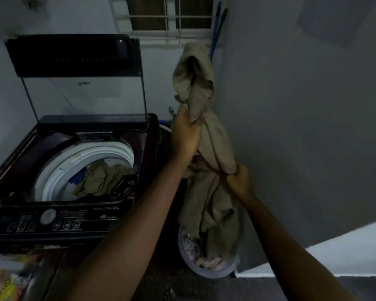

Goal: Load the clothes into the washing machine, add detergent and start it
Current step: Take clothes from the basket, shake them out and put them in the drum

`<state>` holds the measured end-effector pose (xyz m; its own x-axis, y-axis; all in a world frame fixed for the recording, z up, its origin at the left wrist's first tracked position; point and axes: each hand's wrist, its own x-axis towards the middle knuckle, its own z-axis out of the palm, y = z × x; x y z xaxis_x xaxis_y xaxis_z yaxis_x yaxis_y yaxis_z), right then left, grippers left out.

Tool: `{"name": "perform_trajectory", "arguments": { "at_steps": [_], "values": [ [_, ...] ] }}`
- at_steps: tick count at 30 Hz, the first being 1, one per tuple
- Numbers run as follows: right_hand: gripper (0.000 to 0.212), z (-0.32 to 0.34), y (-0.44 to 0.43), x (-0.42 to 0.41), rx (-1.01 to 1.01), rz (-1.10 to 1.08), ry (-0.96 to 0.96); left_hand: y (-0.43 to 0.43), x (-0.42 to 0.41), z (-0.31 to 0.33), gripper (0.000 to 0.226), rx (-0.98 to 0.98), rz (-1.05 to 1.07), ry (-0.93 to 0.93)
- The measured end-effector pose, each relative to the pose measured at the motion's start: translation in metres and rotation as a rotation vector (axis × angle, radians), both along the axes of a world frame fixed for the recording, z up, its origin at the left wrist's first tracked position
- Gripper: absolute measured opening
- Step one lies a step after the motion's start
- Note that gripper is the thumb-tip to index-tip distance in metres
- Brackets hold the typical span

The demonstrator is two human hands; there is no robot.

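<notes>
A long beige garment [206,135] hangs in the air right of the top-loading washing machine [59,213]. My left hand [186,135] grips it high up, and my right hand [239,179] grips it lower down. Its bottom end trails into a round laundry basket [215,272] on the floor. The machine's lid [74,55] stands open. Inside the white drum [59,170] lie an olive cloth [100,179] and something blue.
A grey wall stands close on the right. A colourful packet [4,283] lies at the bottom left below the machine's control panel [41,222]. Blue and green poles [217,27] lean in the corner under a barred window [167,16].
</notes>
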<state>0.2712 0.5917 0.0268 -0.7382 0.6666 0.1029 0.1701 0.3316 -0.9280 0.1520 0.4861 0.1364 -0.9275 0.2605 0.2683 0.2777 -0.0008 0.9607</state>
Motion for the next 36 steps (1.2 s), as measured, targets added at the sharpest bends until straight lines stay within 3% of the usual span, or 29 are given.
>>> {"name": "perform_trajectory", "arguments": {
  "at_steps": [2, 4, 6, 8, 11, 13, 15, 17, 19, 22, 24, 26, 28, 31, 32, 34, 36],
  "values": [
    [0.014, 0.016, 0.009, 0.009, 0.002, -0.060, 0.058, -0.024, -0.018, -0.020, 0.018, -0.283, 0.098, 0.228],
    [0.019, 0.033, 0.020, 0.011, -0.005, -0.133, 0.113, -0.034, -0.016, -0.045, 0.038, -0.572, 0.152, 0.413],
    [0.025, 0.049, 0.028, 0.006, 0.052, -0.215, 0.146, -0.033, -0.006, -0.069, 0.044, -0.655, 0.083, 0.518],
    [0.028, 0.064, 0.028, -0.004, 0.033, -0.288, 0.184, -0.030, 0.009, -0.075, 0.045, -0.599, -0.117, 0.443],
    [0.026, 0.084, 0.023, -0.019, -0.041, -0.334, 0.201, -0.029, 0.021, -0.061, 0.063, -0.514, -0.582, 0.056],
    [0.024, 0.093, 0.020, -0.027, -0.040, -0.236, 0.144, -0.025, 0.022, -0.058, 0.064, -0.429, -0.760, -0.114],
    [0.030, 0.104, 0.014, -0.034, -0.089, -0.037, 0.057, -0.020, 0.020, -0.063, 0.072, -0.366, -0.716, -0.122],
    [0.042, 0.117, 0.002, -0.037, -0.175, 0.186, -0.015, -0.015, 0.020, -0.074, 0.084, -0.303, -0.495, -0.171],
    [0.048, 0.126, -0.008, -0.037, -0.296, 0.341, -0.019, -0.012, 0.025, -0.077, 0.070, -0.133, -0.227, -0.285],
    [0.049, 0.127, -0.008, -0.028, -0.522, 0.454, 0.088, -0.005, 0.021, -0.068, 0.032, -0.015, 0.015, -0.284],
    [0.055, 0.112, 0.001, -0.014, -0.457, 0.440, 0.167, -0.004, 0.015, -0.057, 0.027, 0.057, 0.065, -0.250],
    [0.078, 0.077, 0.014, 0.007, -0.258, 0.323, 0.191, -0.006, 0.011, -0.044, 0.027, 0.082, 0.079, -0.253],
    [0.105, 0.025, 0.020, 0.027, -0.099, 0.209, 0.087, -0.009, 0.008, -0.031, 0.031, 0.140, 0.068, -0.277],
    [0.141, -0.035, 0.005, 0.028, -0.024, 0.178, -0.062, -0.004, 0.009, -0.010, 0.041, 0.346, 0.006, -0.399],
    [0.134, -0.043, -0.005, 0.020, -0.042, 0.212, -0.049, 0.000, 0.012, -0.007, 0.045, 0.421, -0.030, -0.476],
    [0.096, -0.047, -0.028, 0.000, -0.094, 0.268, -0.026, 0.009, 0.025, -0.004, 0.046, 0.509, -0.119, -0.638],
    [0.071, -0.044, -0.044, -0.020, -0.136, 0.257, -0.021, 0.014, 0.036, -0.004, 0.047, 0.547, -0.202, -0.715]
  ]
}}
